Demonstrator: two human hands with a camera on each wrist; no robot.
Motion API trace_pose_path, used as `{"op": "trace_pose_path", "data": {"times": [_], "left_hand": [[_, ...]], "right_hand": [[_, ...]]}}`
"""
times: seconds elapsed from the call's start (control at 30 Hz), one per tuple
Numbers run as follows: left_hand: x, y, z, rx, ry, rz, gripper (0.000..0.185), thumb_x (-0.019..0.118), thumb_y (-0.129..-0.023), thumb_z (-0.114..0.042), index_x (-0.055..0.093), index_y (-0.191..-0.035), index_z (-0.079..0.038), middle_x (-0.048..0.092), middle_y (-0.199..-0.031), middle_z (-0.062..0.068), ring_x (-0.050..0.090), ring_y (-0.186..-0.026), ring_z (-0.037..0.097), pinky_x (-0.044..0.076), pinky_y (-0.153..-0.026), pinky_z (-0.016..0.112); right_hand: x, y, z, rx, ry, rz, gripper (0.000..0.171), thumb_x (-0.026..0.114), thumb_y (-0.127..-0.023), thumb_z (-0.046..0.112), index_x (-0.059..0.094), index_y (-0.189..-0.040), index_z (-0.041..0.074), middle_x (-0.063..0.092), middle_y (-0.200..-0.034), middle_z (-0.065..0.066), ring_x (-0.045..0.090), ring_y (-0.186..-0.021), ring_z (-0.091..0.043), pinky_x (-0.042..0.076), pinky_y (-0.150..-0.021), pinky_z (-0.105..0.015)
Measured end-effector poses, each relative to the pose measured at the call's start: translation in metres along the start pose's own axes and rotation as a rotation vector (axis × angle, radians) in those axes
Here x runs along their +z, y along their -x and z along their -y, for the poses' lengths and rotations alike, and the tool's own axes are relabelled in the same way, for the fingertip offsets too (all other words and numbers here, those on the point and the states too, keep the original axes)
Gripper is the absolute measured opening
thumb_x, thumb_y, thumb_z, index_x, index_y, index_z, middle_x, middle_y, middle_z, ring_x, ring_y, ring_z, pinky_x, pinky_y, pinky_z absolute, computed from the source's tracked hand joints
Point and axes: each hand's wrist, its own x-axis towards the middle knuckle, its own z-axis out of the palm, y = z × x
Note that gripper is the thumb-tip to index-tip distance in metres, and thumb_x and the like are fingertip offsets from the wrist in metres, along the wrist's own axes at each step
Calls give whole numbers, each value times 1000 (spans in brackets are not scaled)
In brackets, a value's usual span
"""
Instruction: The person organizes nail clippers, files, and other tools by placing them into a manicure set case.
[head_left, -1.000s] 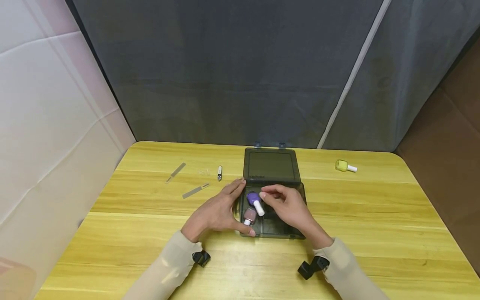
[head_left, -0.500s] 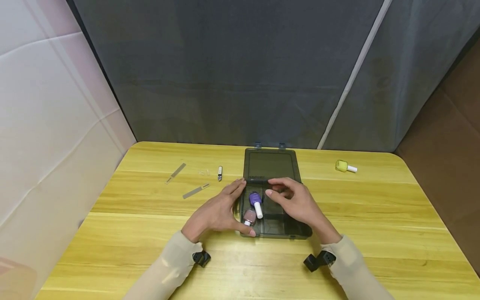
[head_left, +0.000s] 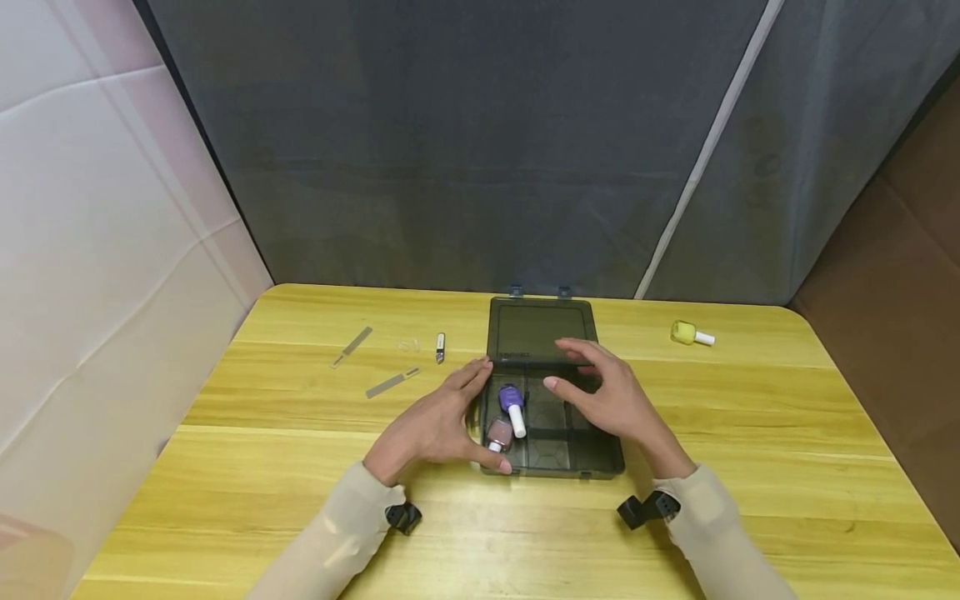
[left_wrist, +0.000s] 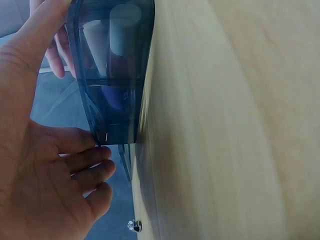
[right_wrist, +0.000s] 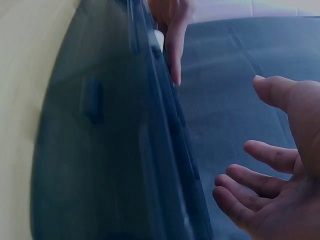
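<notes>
Resting on the bench (head_left: 300, 467), the smoky plastic box (head_left: 570, 454) lies open, rigid but light (likely to skid). My left hand (head_left: 431, 429) braces its left wall, fingers straight; my right hand (head_left: 607, 392) hovers released above it. Inside its left compartments lie the purple bottle (head_left: 512, 402) and pink bottle (head_left: 498, 432), glassy, slippery.

The dark translucent compartment box (head_left: 551, 433) lies open; its right compartments are free, while the purple polish bottle (head_left: 512, 403) and pink polish bottle (head_left: 498, 432) fill the left ones.
</notes>
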Motion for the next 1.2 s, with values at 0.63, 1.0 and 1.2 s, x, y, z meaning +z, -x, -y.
{"op": "trace_pose_path", "data": {"times": [0.63,1.0,1.2], "left_hand": [[0,1,-1,9,-6,-3,148,83,-56,-81,11,-166,-14,8,-175,4,20,-159,26,39,-120,47],[0,1,-1,-8,-7,11,147,83,-56,-82,10,-166,-17,6,-175,0,19,-159,23,40,-119,47],[0,1,-1,-20,-8,20,146,83,-57,-81,9,-166,-18,4,-175,-2,19,-159,22,41,-119,46]], "right_hand": [[-21,-6,-34,76,153,-16,85,75,-90,52,36,-160,25,28,-169,-11,28,-155,-39,32,-119,-65],[-37,-7,-53,109,210,-29,90,74,-91,52,30,-163,19,19,-172,-13,18,-156,-44,23,-117,-74],[-48,-7,-67,131,249,-52,91,73,-92,52,28,-163,18,17,-172,-16,17,-155,-48,20,-117,-75]]}}
